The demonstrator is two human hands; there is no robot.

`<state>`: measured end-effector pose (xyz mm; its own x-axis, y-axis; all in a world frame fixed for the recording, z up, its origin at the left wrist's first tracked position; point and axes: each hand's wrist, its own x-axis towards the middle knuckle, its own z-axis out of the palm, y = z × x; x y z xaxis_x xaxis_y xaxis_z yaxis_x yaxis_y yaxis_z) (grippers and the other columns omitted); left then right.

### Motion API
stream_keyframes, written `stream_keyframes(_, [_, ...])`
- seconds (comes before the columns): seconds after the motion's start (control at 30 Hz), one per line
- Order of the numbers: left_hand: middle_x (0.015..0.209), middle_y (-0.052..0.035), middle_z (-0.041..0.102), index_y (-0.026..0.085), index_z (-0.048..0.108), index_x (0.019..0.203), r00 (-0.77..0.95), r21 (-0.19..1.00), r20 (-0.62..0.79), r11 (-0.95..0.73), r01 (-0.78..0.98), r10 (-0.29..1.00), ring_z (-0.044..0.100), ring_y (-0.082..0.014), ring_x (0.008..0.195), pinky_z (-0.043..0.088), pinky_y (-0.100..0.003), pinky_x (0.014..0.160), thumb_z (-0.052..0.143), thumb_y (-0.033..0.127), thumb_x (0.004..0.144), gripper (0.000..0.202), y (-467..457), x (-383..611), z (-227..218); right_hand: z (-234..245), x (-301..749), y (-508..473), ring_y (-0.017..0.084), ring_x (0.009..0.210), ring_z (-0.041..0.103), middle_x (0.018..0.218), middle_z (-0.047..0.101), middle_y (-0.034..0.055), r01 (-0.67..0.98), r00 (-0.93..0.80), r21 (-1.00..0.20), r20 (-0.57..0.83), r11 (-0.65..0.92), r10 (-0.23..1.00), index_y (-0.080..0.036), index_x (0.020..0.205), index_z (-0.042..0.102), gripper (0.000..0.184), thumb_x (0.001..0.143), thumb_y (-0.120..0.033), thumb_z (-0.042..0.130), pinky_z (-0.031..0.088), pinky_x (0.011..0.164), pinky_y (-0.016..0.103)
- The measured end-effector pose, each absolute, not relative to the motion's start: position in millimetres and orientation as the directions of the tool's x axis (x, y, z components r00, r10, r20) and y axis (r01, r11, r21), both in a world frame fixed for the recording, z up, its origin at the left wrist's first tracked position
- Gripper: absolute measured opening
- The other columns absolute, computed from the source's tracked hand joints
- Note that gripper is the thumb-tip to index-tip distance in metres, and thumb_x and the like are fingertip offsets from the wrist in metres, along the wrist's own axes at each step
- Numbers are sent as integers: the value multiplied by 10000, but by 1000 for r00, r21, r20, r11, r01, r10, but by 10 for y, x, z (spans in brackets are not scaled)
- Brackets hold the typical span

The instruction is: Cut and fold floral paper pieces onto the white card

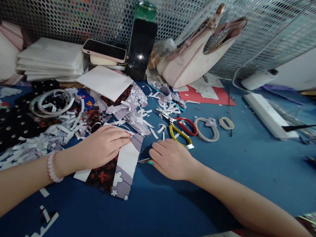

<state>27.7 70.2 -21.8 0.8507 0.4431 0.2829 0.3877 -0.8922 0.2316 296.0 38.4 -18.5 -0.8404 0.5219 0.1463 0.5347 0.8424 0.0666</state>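
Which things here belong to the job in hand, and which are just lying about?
In the job:
- patterned piece, under the left hand
- blade, in the right hand
- probably the scissors, lying within reach

Lying about, it seems:
- handbag
- pink-cased phone
- paper scraps

Floral card (108,176), blue table (168,210), pale-pink bag (195,62)

Floral-and-white panel (107,173) lying flat; pointed blade (144,161), tip near panel's right edge.
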Motion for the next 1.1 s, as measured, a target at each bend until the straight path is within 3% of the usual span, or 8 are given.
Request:
stream_keyframes(0.4, [1270,-96,653,135,603,1228,847,247,273,-884,396,456,569,-212,1203,425,-424,1059,367,150,983,341,709,284,-206,-198,2978,399,158,587,395,631,533,35,532,-836,33,182,846,518,-170,683,548,357,971,-269,363,197,574,306])
stream_keyframes(0.67, [1262,-102,657,133,608,1224,850,245,273,-887,391,450,573,-217,1197,427,-429,1059,367,147,978,345,703,276,-220,-194,2986,409,151,593,393,640,529,34,530,-843,30,127,847,523,-167,700,548,306,952,-276,413,193,580,309])
stream_keyframes(0.9, [1245,-86,666,166,621,1226,831,312,294,-869,384,472,581,-214,1190,422,-424,1077,393,142,962,349,708,284,-216,-201,2982,402,148,596,389,646,524,34,533,-842,40,126,845,525,-164,714,553,304,957,-282,415,190,585,310])
stream_keyframes(1.1, [1274,-97,650,136,605,1231,852,256,268,-885,388,451,564,-215,1210,416,-428,1073,374,144,974,345,706,273,-223,-185,2965,404,151,584,401,636,535,34,527,-844,33,136,849,518,-168,689,548,316,952,-281,415,197,579,302])
